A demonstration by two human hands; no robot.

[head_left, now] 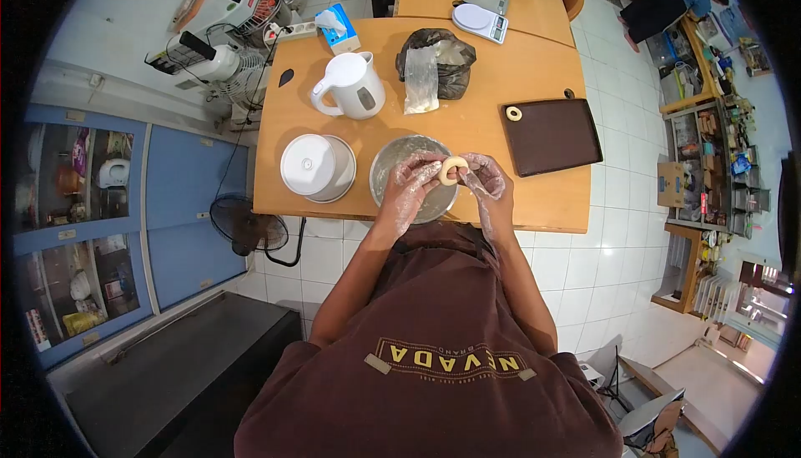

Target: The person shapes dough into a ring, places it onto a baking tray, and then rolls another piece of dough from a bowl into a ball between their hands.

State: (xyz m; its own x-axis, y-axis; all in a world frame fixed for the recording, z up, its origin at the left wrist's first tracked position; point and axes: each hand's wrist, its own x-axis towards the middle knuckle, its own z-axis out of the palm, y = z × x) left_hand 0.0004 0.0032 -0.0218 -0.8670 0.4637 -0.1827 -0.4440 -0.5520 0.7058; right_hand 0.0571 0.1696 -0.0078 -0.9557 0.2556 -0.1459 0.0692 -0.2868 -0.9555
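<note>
Above a metal bowl point(380, 173), my left hand point(409, 187) and my right hand point(486, 188) pinch a pale ring of dough point(455, 161) between them. Fingers of both hands are closed on the ring's opposite sides, and its hole shows. White flour or dough coats both hands. The bowl's inside looks dusted with white too, though my hands hide part of it. A dark brown baking tray point(552, 145) lies to the right on the wooden table, with another pale dough ring point(519, 114) near its far left corner.
Left of the bowl stands a lidded white tub point(307, 164), with a white kettle point(360, 95) behind. Farther back are a black plastic bag point(456, 66), a clear bag point(421, 81), a tissue box point(339, 38) and a kitchen scale point(478, 22). Another person point(663, 12) is at the far right.
</note>
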